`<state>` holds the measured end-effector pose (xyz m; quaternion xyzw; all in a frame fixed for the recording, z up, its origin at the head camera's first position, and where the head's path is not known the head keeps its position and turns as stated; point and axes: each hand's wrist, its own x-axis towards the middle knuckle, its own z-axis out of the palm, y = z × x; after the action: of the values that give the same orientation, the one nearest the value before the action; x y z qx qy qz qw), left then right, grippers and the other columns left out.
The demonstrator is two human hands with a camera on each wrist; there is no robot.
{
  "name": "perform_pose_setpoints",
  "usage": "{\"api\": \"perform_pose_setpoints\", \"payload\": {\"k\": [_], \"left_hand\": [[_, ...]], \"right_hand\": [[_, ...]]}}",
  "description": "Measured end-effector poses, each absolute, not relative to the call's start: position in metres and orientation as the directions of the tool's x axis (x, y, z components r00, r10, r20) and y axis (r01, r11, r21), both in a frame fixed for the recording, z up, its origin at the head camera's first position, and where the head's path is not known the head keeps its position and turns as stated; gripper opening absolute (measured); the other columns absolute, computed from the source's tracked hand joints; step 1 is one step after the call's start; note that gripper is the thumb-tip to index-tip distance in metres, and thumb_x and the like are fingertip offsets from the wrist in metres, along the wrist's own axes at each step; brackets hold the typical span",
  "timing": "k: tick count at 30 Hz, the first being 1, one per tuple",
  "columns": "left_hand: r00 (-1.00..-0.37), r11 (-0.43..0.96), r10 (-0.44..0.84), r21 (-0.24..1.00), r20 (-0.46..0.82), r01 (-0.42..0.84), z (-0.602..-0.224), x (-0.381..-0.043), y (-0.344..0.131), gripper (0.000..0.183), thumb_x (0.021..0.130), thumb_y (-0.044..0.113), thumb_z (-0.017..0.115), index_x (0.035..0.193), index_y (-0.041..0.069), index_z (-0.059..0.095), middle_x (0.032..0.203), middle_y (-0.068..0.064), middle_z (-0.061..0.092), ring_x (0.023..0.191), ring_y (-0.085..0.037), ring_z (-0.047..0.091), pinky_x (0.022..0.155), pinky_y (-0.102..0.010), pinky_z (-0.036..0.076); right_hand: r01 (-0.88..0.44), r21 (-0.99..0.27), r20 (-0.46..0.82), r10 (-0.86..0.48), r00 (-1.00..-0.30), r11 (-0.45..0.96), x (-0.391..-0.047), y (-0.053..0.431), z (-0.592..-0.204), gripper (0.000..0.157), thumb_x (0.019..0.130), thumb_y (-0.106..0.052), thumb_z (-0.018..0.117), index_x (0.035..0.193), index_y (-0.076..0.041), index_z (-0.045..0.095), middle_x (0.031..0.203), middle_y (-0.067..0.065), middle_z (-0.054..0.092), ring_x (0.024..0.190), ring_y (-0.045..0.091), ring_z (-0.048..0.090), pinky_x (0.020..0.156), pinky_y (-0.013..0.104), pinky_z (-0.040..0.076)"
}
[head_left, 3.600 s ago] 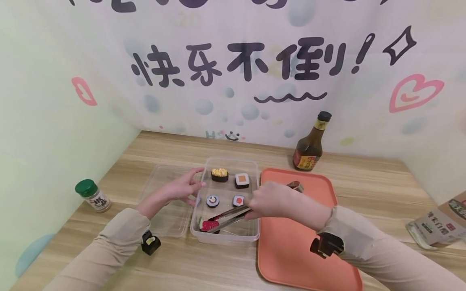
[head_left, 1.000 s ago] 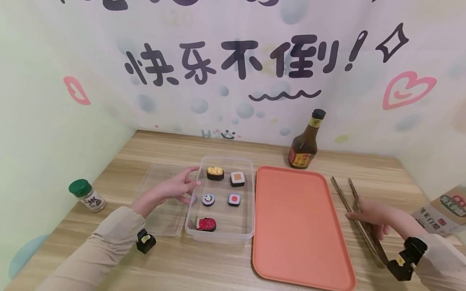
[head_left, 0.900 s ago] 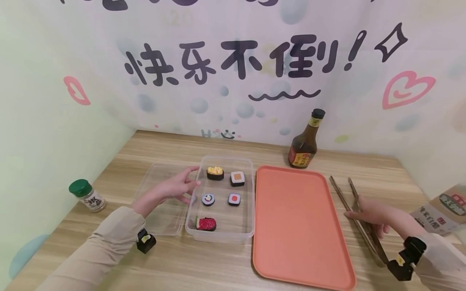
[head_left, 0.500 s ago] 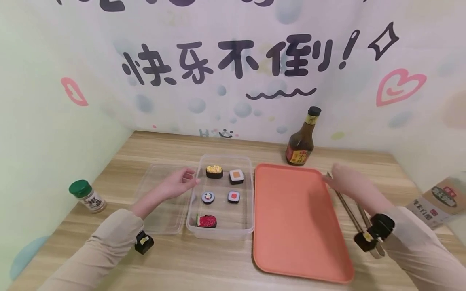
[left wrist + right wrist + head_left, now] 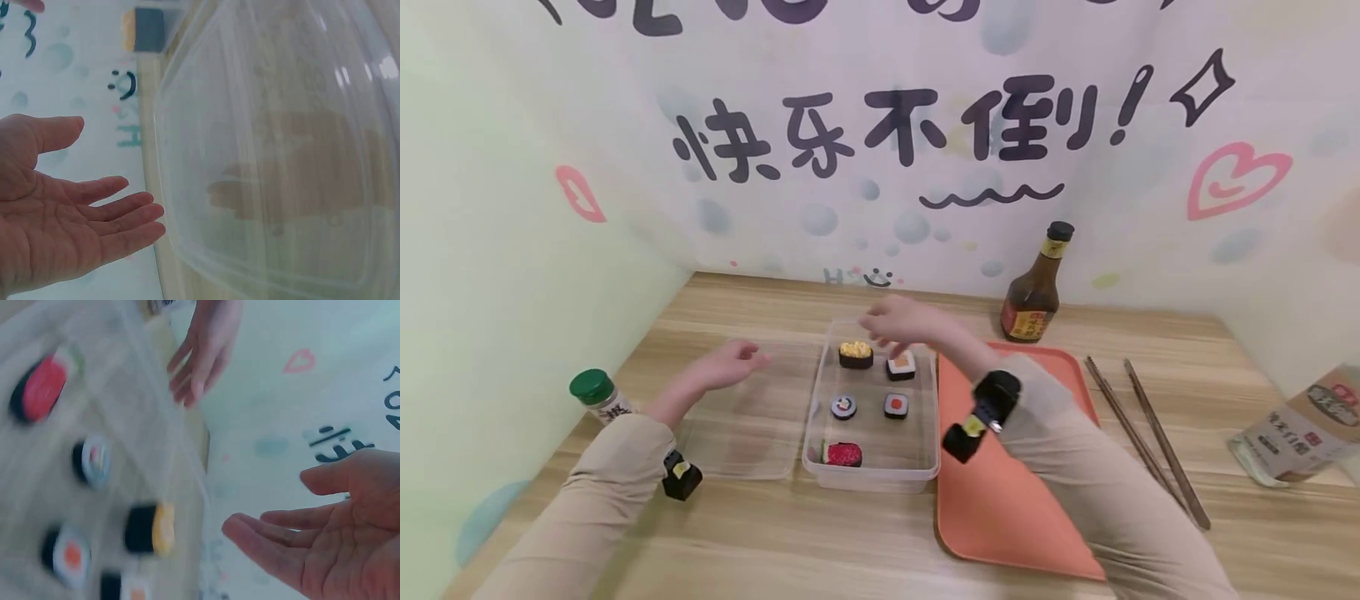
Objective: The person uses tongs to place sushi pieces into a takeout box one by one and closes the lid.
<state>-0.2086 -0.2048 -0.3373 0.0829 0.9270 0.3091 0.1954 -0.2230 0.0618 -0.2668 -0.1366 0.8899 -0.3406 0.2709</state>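
Note:
My left hand (image 5: 730,364), holding nothing, hovers over a clear plastic lid (image 5: 758,433) that lies left of a clear food container (image 5: 874,477). In the left wrist view its fingers are spread loosely above the lid. My right hand (image 5: 898,319) reaches across the far end of the container, and its palm is bare in the right wrist view. Several sushi pieces sit inside: one with yellow topping (image 5: 855,354), one with an orange centre (image 5: 900,366), two small rolls and one with red topping (image 5: 842,454). Metal tongs (image 5: 1138,425) lie on the table at the right.
An orange tray (image 5: 992,508) stands against the container's right side, partly under my right forearm. Behind it is a brown sauce bottle (image 5: 1032,300). A green-capped shaker (image 5: 597,392) is at the left, a labelled carton (image 5: 1296,433) at the right.
My right hand, which held the tongs in the container and then at the tray's right, has let them go there and swung left over the container. My left hand has left the container's side.

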Motion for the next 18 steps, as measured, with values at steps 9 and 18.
{"api": "perform_pose_setpoints", "payload": {"k": [9, 18], "left_hand": [[-0.872, 0.71, 0.197, 0.679, -0.448, -0.188, -0.337, -0.207, -0.239, 0.068, 0.099, 0.038, 0.024, 0.139, -0.015, 0.008, 0.143, -0.038, 0.01, 0.131, -0.053, 0.015, 0.101, -0.067, 0.032], [-0.809, 0.637, 0.215, 0.706, -0.547, -0.308, -0.336, -0.2, -0.248, 0.075, 0.098, 0.047, 0.017, 0.141, -0.011, -0.004, 0.142, -0.038, -0.009, 0.128, -0.059, 0.004, 0.088, -0.069, 0.041]], "right_hand": [[0.528, -0.835, -0.542, -0.403, -0.738, 0.156, -0.22, -0.039, -0.296, 0.064, 0.097, -0.035, 0.041, 0.147, -0.007, 0.012, 0.152, 0.023, 0.005, 0.14, 0.038, 0.008, 0.118, 0.048, 0.015], [0.337, -0.911, -0.412, -0.468, -0.782, 0.238, -0.19, -0.048, -0.328, 0.05, 0.098, -0.041, 0.031, 0.143, -0.018, 0.03, 0.153, 0.005, 0.018, 0.142, 0.029, 0.011, 0.114, 0.059, 0.01]]}}
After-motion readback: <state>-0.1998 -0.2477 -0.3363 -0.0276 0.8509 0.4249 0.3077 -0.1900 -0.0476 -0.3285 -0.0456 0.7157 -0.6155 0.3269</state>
